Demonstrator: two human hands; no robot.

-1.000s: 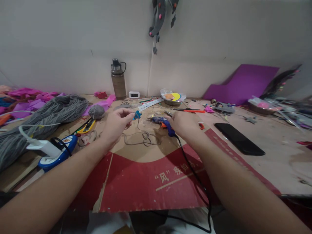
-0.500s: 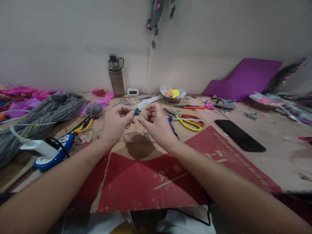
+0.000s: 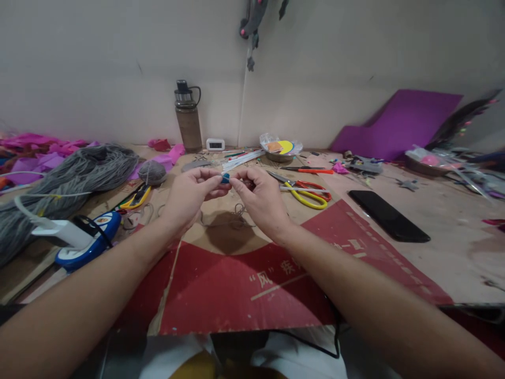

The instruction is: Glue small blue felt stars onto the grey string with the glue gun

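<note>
Between my two hands, above the cardboard, is a small blue piece whose exact kind is too small to make out. My left hand pinches it from the left with thumb and forefinger. From the right, the thumb and fingers of my right hand close on its other side. Below them, a thin grey yarn strand lies loosely curled on the brown cardboard. Just right of my right hand rest scissors with yellow and red handles.
A red printed cardboard sheet lies in front. At left are a grey yarn skein, a yarn ball and a blue power strip. A bottle stands behind; a black phone lies at right.
My right hand has come in to the left and now pinches the blue piece together with my left hand. Before, its fingers were apart from it.
</note>
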